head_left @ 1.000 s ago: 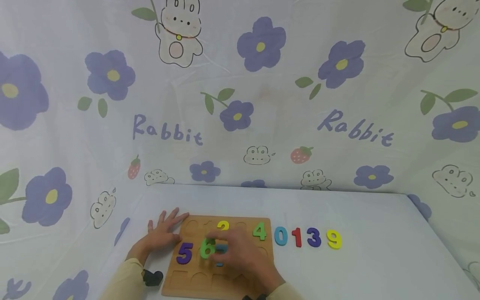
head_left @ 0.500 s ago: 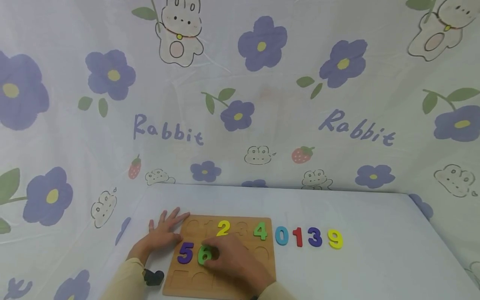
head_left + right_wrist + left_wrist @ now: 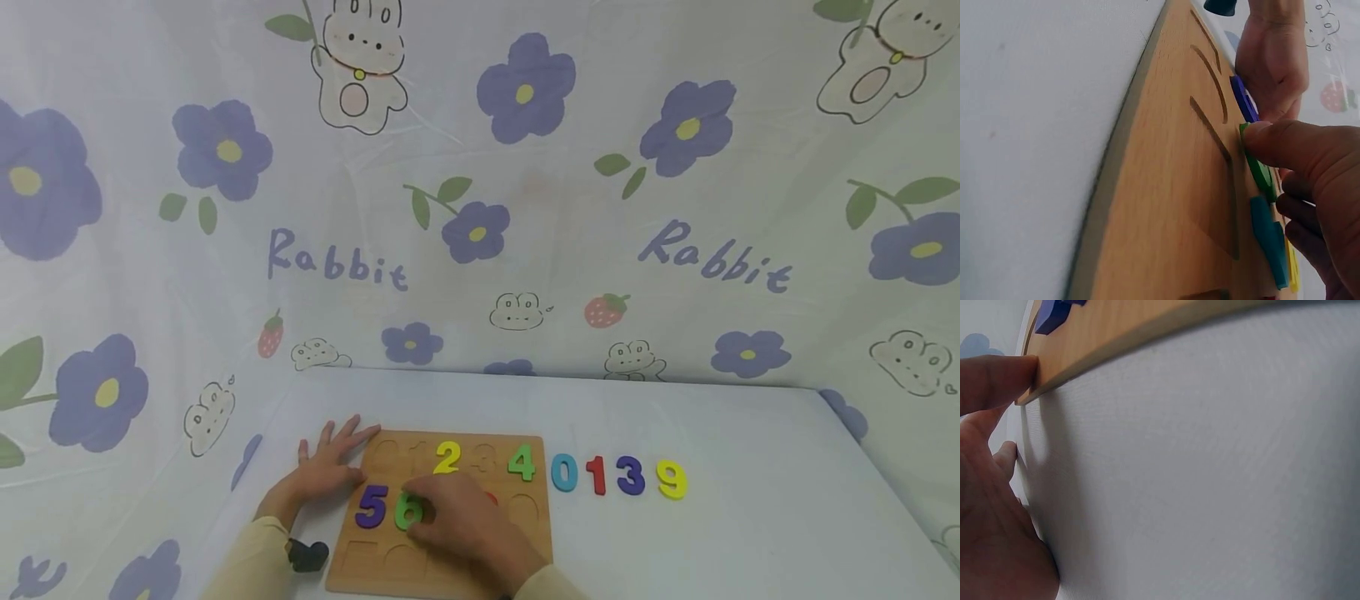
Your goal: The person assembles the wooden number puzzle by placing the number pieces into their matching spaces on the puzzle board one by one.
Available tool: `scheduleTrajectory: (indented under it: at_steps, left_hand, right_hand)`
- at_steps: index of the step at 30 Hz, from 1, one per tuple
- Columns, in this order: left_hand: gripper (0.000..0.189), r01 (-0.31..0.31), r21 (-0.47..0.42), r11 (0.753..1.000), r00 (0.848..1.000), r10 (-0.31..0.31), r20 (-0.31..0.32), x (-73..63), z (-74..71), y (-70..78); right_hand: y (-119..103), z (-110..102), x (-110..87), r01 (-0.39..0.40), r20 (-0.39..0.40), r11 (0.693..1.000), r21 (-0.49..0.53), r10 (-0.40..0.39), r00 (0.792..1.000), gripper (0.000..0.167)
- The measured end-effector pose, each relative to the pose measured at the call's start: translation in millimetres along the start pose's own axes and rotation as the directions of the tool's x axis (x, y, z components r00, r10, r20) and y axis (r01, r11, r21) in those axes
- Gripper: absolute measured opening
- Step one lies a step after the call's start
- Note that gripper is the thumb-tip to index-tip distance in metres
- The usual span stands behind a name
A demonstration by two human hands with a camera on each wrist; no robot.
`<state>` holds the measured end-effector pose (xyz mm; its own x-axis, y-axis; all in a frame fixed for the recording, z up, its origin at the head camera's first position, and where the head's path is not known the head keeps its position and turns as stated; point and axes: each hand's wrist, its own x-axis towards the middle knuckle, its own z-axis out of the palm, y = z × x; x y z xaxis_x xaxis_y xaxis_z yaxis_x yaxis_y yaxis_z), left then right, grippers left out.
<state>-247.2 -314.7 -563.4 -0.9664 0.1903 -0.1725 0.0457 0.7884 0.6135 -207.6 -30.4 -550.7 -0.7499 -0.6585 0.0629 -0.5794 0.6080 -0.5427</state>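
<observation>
On the wooden number board (image 3: 375, 567), my right hand (image 3: 468, 521) pinches the green number 6 (image 3: 408, 510) between thumb and fingers. In the right wrist view, the thumb (image 3: 1285, 144) lies against the edge of the green 6, close to the board. My left hand (image 3: 326, 467) rests at the board's left edge, fingers spread, its thumb (image 3: 997, 381) touching the rim. Beside the 6 is a purple number 5 (image 3: 371, 507). A teal piece (image 3: 1268, 240) sits next to the 6 in the right wrist view, mostly covered by my hand in the head view.
A yellow 2 (image 3: 447, 457) and a green 4 (image 3: 521, 462) are in the board's top row. Just right of my right hand, part of a red piece (image 3: 491, 497) shows. On the table right of the board stand a blue 0 (image 3: 564, 472), red 1 (image 3: 596, 475), purple 3 (image 3: 631, 475) and yellow 9 (image 3: 671, 479).
My right hand has shifted slightly left and down with the green 6, which now lies lower at its place beside the 5. My left hand has stayed in place.
</observation>
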Motion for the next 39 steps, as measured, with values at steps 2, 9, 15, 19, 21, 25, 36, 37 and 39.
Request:
scheduleTrajectory:
  at_steps: [2,9,15,19,21,25,36,37,39]
  left_hand:
    - [0.081,0.001,0.000,1.000,1.000,-0.001,0.003,-0.3,-0.6,1.0]
    - [0.083,0.027,0.041,0.999,0.999,-0.028,0.024,-0.5,-1.9,5.0]
    - [0.084,0.015,0.028,0.999,1.000,-0.016,0.010,2.0,1.2,-1.0]
    - [0.083,0.008,0.023,1.000,1.000,-0.008,-0.001,3.0,3.8,-4.0]
    - [0.083,0.006,0.013,1.000,1.000,-0.006,0.003,1.2,2.2,-0.7]
    - [0.083,0.010,0.021,1.000,1.000,-0.011,0.010,0.0,-0.1,2.2]
    - [0.082,-0.017,0.015,1.000,1.000,0.018,-0.010,11.9,6.7,-19.0]
    - [0.082,-0.015,0.018,1.000,1.000,0.015,-0.008,11.7,6.5,-18.6]
    - [0.082,-0.009,0.028,1.000,1.000,0.010,-0.009,11.5,6.1,-17.9]
  right_hand:
    - [0.4,-1.3,-2.1,-0.019,0.002,0.999,0.035,0.019,1.000,0.052]
    - [3.0,-19.8,-16.6,0.000,-0.035,0.985,0.174,0.006,0.999,0.056]
    - [10.4,-49.4,-40.5,-0.016,-0.060,0.974,0.225,0.031,0.998,0.056]
    - [26.0,-73.2,-63.8,-0.059,-0.079,0.967,0.248,0.081,0.994,0.055]
    - [36.7,-85.6,-77.5,-0.078,-0.099,0.965,0.251,0.106,0.989,0.056]
    - [62.6,-108.5,-106.6,-0.087,-0.156,0.979,0.187,0.117,0.981,0.059]
    - [130.9,-167.8,-184.9,-0.240,-0.249,0.971,0.018,0.237,0.939,0.061]
    - [136.2,-171.8,-191.0,-0.250,-0.260,0.968,0.006,0.243,0.935,0.062]
    - [146.7,-179.0,-202.1,-0.263,-0.279,0.965,-0.016,0.249,0.928,0.064]
